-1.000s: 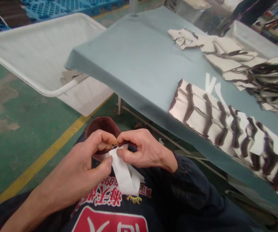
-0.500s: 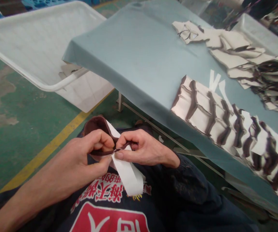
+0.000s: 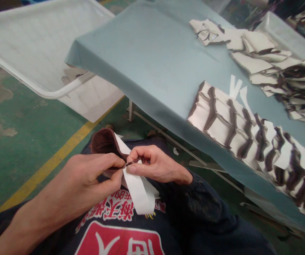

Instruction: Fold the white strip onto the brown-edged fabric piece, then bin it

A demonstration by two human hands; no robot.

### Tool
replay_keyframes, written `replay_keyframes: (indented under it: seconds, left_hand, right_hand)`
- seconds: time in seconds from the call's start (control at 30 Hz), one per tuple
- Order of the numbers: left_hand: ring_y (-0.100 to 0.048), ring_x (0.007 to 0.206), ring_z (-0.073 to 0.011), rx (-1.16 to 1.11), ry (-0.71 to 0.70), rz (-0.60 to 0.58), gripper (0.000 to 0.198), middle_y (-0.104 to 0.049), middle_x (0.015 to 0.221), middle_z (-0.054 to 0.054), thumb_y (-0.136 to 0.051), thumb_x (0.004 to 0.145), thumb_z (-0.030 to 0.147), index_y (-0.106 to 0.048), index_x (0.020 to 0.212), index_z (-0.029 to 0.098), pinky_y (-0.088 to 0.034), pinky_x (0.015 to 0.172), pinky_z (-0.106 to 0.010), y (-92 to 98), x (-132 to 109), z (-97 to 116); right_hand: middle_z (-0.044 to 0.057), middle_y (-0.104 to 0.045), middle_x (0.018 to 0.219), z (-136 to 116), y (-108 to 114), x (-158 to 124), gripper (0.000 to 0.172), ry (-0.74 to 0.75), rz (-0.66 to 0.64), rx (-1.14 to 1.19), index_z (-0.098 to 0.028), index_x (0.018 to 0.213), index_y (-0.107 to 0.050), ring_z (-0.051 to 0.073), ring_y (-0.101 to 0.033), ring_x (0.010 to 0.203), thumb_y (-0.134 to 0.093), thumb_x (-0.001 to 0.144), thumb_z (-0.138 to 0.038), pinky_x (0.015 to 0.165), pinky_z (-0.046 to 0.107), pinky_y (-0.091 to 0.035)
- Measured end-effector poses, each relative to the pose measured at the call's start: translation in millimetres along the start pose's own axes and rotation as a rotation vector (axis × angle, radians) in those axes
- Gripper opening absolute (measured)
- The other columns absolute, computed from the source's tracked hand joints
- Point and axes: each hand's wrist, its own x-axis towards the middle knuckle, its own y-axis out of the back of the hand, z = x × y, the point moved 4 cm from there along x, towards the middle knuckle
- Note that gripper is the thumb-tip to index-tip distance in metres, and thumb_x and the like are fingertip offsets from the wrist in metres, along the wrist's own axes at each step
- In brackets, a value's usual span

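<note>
Both L hand (image 3: 90, 177) & R hand (image 3: 159, 164) pinch brn piece (image 3: 105, 141), wht strip (image 3: 139, 192) hanging.

The dark garment (image 3: 173, 226) reads "海天" in red.

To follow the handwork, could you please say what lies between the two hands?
The head view shows parts of brown cloth and a white strip between left hand and right hand.
</note>
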Motion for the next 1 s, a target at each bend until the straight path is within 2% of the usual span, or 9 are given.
replay_keyframes:
  seconds: [0.13, 0.3, 0.37, 0.5, 0.67, 0.87, 0.93, 1.0]
  left_hand:
    - [-0.067, 0.045, -0.0163, -0.024, -0.009, 0.0, 0.021, -0.083, 0.063, 0.003, -0.072, 0.089, 0.031, -0.091, 0.081, 0.033, -0.051, 0.054, -0.026, 0.7, 4, 0]
    - [-0.069, 0.048, -0.0157, -0.156, 0.066, -0.034, 0.024, -0.079, 0.06, 0.002, -0.071, 0.09, 0.032, -0.085, 0.071, 0.027, -0.049, 0.049, -0.02, -2.0, 6, -6]
    - [-0.068, 0.048, -0.0157, -0.199, 0.117, -0.046, 0.026, -0.078, 0.059, 0.001, -0.072, 0.09, 0.034, -0.084, 0.069, 0.026, -0.049, 0.048, -0.019, -4.1, 6, -10]
    - [-0.064, 0.048, -0.0147, -0.28, 0.191, -0.06, 0.026, -0.075, 0.058, 0.0, -0.073, 0.087, 0.037, -0.082, 0.067, 0.024, -0.047, 0.046, -0.018, -9.3, 6, -17]
    - [-0.057, 0.049, -0.0132, -0.355, 0.276, -0.089, 0.024, -0.069, 0.057, 0.001, -0.073, 0.084, 0.038, -0.078, 0.066, 0.022, -0.041, 0.045, -0.018, -15.2, 5, -22]
    - [-0.059, 0.053, -0.0144, -0.397, 0.368, -0.173, 0.027, -0.071, 0.061, 0.0, -0.077, 0.082, 0.046, -0.075, 0.072, 0.021, -0.044, 0.049, -0.019, -22.8, 0, -34]
    - [-0.058, 0.053, -0.0146, -0.346, 0.358, -0.168, 0.028, -0.069, 0.061, 0.001, -0.074, 0.084, 0.046, -0.072, 0.071, 0.022, -0.044, 0.049, -0.02, -23.6, -2, -37]
    - [-0.059, 0.053, -0.0148, -0.237, 0.27, -0.126, 0.026, -0.069, 0.061, 0.002, -0.07, 0.088, 0.041, -0.071, 0.071, 0.023, -0.044, 0.049, -0.021, -21.9, -2, -36]
  right_hand:
    - [-0.004, -0.063, 0.08, 2, -1, 0, 0.058, -0.005, 0.004, -0.067, -0.022, 0.09, -0.067, 0.013, -0.05, 0.069, -0.102, 0.081, -0.068, 0.062, 0.027, -0.04]
    - [-0.003, -0.062, 0.082, 2, -2, 1, 0.031, 0.111, 0.107, -0.326, -0.025, 0.092, -0.065, 0.015, -0.048, 0.071, -0.082, 0.097, -0.051, 0.064, 0.031, -0.036]
    - [-0.004, -0.061, 0.08, 3, -3, 2, 0.024, 0.134, 0.11, -0.374, -0.026, 0.092, -0.064, 0.016, -0.049, 0.07, -0.079, 0.098, -0.044, 0.064, 0.032, -0.036]
    - [-0.003, -0.059, 0.077, 5, -2, 0, 0.019, 0.088, 0.164, -0.407, -0.027, 0.09, -0.063, 0.016, -0.047, 0.068, -0.077, 0.098, -0.037, 0.063, 0.033, -0.035]
    - [-0.006, -0.058, 0.073, 8, -2, 2, 0.019, 0.133, 0.159, -0.45, -0.026, 0.088, -0.061, 0.014, -0.046, 0.064, -0.074, 0.094, -0.038, 0.063, 0.031, -0.034]
    - [-0.006, -0.057, 0.072, 16, -2, 6, 0.016, 0.165, 0.165, -0.444, -0.025, 0.087, -0.06, 0.014, -0.046, 0.064, -0.072, 0.091, -0.035, 0.062, 0.029, -0.035]
    - [-0.006, -0.058, 0.072, 16, -4, 5, 0.014, 0.174, 0.157, -0.457, -0.025, 0.088, -0.061, 0.014, -0.047, 0.064, -0.072, 0.089, -0.032, 0.063, 0.029, -0.035]
    - [-0.006, -0.058, 0.072, 14, -5, 3, 0.012, 0.174, 0.158, -0.475, -0.025, 0.089, -0.062, 0.014, -0.047, 0.064, -0.073, 0.09, -0.03, 0.064, 0.029, -0.035]
